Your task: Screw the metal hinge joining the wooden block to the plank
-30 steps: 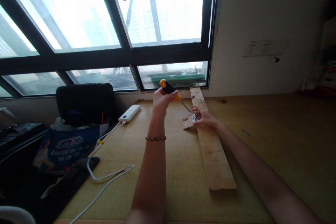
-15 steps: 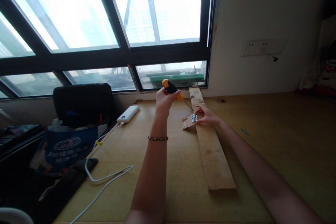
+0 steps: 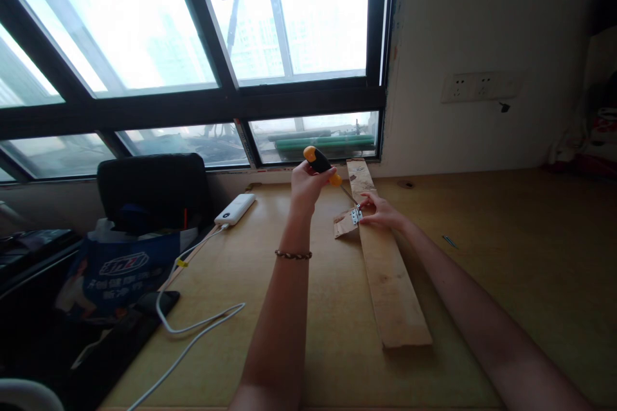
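Observation:
My left hand (image 3: 307, 186) is closed around the yellow and black handle of a screwdriver (image 3: 319, 161), which slants down to the right. The screwdriver's tip reaches a silver metal hinge (image 3: 356, 215). This hinge lies across the edge of a long wooden board (image 3: 393, 289) and a small wooden piece (image 3: 344, 224) to its left. With thumb and forefinger, my right hand (image 3: 378, 210) grips the hinge from its right side, against the board. Whether a screw sits under the tip is too small to tell.
A few small screws or nails (image 3: 449, 241) lie on the table (image 3: 506, 282) to the right. A white power bank (image 3: 236, 209) with a white cable (image 3: 193, 327) is on the left, beside a black chair (image 3: 152, 186) and a blue bag (image 3: 120, 270). Windows stand behind.
My left hand and the screwdriver handle have shifted slightly to the right, with the tip still at the hinge. My right hand keeps its place.

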`<state>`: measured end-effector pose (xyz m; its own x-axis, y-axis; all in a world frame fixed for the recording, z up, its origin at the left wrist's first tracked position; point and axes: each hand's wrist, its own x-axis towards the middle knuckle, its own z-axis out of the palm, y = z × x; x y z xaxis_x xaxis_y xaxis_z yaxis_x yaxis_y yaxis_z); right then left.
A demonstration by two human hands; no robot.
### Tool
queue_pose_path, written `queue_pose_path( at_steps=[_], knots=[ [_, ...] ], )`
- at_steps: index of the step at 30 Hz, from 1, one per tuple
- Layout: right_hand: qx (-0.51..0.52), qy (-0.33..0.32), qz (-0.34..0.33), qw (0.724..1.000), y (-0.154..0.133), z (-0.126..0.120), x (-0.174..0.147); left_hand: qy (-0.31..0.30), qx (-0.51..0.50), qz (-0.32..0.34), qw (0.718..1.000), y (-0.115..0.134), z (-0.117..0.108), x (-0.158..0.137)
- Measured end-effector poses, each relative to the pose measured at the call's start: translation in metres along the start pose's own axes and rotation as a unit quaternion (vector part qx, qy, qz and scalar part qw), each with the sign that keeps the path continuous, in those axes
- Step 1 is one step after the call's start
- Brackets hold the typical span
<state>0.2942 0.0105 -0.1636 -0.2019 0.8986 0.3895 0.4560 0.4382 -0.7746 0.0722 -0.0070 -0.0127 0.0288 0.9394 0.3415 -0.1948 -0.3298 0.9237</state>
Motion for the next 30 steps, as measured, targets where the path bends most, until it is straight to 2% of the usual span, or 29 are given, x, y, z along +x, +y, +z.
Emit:
queue_pose_path(
  at_steps=[8, 19, 30],
  knots=[
    [0.002, 0.0, -0.004, 1.0, 0.0, 0.001, 0.001, -0.007, -0.001, 0.013, 1.0, -0.013, 0.007, 0.003],
    [0.014, 0.002, 0.009, 1.0, -0.003, 0.0, 0.0, -0.02, 0.062, 0.064, 0.996, -0.03, 0.008, 0.012],
    [0.028, 0.0, 0.012, 1.0, -0.002, 0.001, 0.0, -0.017, 0.066, 0.051, 0.996, -0.032, 0.011, 0.011]
  ],
)
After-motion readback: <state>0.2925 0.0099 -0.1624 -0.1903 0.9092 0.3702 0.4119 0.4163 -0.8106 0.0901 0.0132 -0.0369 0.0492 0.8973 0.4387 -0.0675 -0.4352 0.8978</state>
